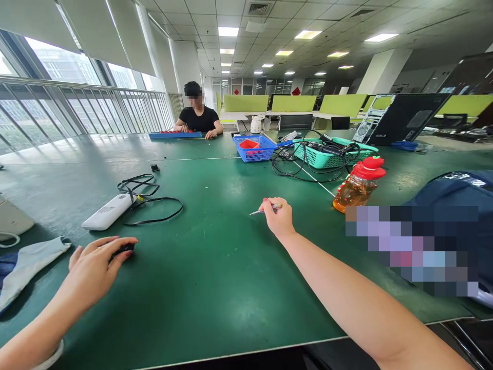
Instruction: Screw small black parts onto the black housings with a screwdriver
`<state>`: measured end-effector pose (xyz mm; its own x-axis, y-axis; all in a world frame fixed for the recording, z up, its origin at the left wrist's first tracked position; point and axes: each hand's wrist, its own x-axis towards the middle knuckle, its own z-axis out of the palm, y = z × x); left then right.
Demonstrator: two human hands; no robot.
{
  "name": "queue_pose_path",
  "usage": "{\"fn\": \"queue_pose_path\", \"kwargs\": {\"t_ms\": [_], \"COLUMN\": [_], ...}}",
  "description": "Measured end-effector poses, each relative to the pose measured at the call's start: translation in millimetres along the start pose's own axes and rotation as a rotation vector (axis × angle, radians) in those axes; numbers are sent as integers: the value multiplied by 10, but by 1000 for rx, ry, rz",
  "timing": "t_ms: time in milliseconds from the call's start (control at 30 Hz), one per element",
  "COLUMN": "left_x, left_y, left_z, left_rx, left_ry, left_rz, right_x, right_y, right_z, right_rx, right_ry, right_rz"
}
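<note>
My right hand is closed over the middle of the green table. Its fingers pinch a slim, pale pen, whose thin tip points left, close to the table surface. On the left, my left hand rests low over the table with its fingers curled round a small black object. Most of that object is hidden under the fingers, so its kind cannot be made out. Just beyond this hand lies a white power bank with a black cable looped beside it.
An orange-filled bottle with a red lid stands at the right, near a dark blue bag. Farther back are a blue basket and a teal basket of tangled cables. A person sits across the table. A face mask lies left.
</note>
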<state>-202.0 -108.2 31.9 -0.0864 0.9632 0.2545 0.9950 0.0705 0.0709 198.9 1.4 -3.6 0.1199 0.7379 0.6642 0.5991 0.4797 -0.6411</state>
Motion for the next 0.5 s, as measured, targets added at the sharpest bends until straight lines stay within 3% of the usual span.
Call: {"fn": "queue_pose_path", "kwargs": {"t_ms": [133, 233, 500], "left_x": [-8, -22, 64], "left_y": [-17, -64, -152], "left_z": [-286, -357, -203], "left_rx": [-103, -93, -60], "left_ry": [-23, -87, -75], "left_rz": [-211, -278, -81], "right_x": [-1, -5, -10], "right_y": [25, 30, 10], "right_z": [4, 13, 11], "right_rx": [3, 9, 18], "right_ry": [-3, -8, -25], "right_rz": [-3, -5, 14]}}
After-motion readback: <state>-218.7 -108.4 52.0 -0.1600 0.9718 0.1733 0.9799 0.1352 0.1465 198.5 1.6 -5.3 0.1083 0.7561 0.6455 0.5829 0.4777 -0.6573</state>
